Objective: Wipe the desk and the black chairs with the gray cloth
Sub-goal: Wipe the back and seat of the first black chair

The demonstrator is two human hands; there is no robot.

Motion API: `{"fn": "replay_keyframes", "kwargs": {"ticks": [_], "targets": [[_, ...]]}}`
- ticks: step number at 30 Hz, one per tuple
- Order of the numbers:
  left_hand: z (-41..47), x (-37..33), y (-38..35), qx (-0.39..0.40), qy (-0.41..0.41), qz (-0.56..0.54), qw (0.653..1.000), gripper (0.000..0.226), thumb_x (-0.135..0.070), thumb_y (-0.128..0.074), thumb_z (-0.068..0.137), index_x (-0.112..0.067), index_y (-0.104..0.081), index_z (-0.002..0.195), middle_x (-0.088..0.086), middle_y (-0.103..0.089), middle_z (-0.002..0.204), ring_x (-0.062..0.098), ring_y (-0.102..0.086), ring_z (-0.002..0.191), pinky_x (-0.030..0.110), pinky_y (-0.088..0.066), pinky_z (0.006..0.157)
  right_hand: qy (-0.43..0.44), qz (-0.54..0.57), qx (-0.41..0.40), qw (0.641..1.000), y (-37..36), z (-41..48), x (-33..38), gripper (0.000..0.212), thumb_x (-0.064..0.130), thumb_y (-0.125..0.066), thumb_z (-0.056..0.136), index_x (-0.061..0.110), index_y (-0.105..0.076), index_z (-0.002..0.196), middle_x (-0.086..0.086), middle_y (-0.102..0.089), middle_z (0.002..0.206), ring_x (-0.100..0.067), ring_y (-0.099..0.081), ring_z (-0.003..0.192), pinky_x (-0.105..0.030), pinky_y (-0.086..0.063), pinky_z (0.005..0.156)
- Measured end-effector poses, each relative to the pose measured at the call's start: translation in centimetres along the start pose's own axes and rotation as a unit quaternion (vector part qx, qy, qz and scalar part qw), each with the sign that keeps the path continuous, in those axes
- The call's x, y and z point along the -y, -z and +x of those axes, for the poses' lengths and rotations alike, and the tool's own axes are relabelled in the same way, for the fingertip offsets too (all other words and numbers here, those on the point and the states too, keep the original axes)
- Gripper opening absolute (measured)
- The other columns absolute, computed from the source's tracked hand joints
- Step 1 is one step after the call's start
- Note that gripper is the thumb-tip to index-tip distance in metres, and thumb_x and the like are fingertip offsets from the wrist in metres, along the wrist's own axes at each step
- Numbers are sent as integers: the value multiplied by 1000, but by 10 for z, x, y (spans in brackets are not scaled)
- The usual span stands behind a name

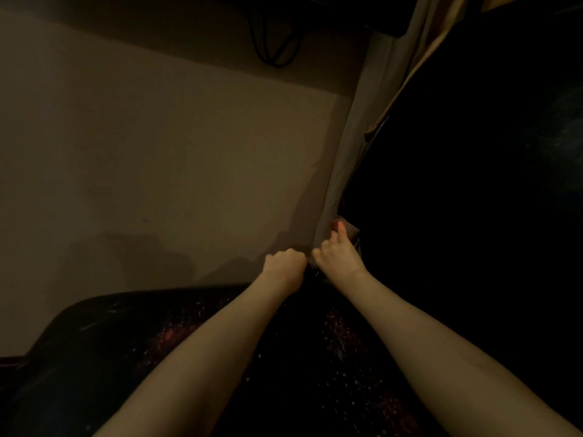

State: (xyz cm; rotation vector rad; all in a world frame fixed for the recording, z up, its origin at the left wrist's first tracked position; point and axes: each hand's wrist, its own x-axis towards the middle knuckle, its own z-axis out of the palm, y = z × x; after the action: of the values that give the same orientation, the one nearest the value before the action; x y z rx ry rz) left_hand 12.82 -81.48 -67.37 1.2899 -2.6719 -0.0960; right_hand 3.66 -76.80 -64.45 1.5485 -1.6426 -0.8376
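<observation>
the gray cloth (352,231) shows only as a small, pale, crumpled bit in very dim light, bunched just right of the foot of the gray upright strip (347,152). most of it is hidden and its full shape cannot be made out. it sits under the raised thumb of the right hand (339,252), poking out beyond the thumb tip. that hand's other fingers are curled in toward the palm, so the hand grips the cloth against the right edge of the strip's foot. the left hand (285,263) is clenched in a fist just left of the strip's foot, knuckles almost touching the right hand. i cannot tell whether it holds anything. a black chair (457,216) fills the dark space right of the strip.
</observation>
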Motion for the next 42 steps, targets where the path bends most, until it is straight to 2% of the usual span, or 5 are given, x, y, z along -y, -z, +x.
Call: {"fn": "replay_keyframes", "kwargs": {"ticks": [11, 22, 26, 37, 42], "targets": [[-40, -20, 50, 39, -124, 90, 987, 30, -21, -50, 89, -9, -56, 116, 11, -56, 116, 30, -54, 109, 43, -34, 97, -71, 272, 162, 946, 28, -68, -11, 29, 33, -49, 90, 18, -59, 113, -4, -57, 102, -22, -58, 103, -30, -43, 79], [-13, 20, 104, -184, -51, 88, 978, 30, -31, -53, 92, -16, -55, 118, 7, -59, 115, 28, -52, 109, 39, -38, 90, -169, 64, -189, 965, 65, -17, -58, 33, 28, -41, 81, 18, -72, 84, -9, -70, 92, -33, -66, 91, -51, -49, 89], [8, 11, 91, -189, -30, 77, 978, 37, -21, -50, 93, -17, -44, 130, 9, -52, 128, 31, -44, 119, 41, -36, 95, -163, 40, -87, 982, 50, 5, -65, 40, 19, -23, 98, 9, -48, 128, -26, -34, 145, -46, -23, 137, -60, -9, 110], [2, 17, 57, -14, -48, 278, 959, 26, -21, -44, 95, -18, -56, 118, 5, -55, 127, 26, -42, 125, 46, -13, 112, -114, 379, 94, 914, 34, 1, 8, 29, 27, -53, 92, 15, -54, 118, -7, -57, 121, -25, -55, 114, -30, -41, 81], [0, 26, 95, -110, -56, 229, 966, 31, -23, -47, 94, -20, -52, 124, 4, -54, 127, 27, -42, 123, 43, -23, 105, -160, 329, -66, 928, 59, -12, -22, 50, 27, -51, 92, 18, -30, 137, -9, -59, 118, -30, -60, 105, -30, -40, 70]]}}
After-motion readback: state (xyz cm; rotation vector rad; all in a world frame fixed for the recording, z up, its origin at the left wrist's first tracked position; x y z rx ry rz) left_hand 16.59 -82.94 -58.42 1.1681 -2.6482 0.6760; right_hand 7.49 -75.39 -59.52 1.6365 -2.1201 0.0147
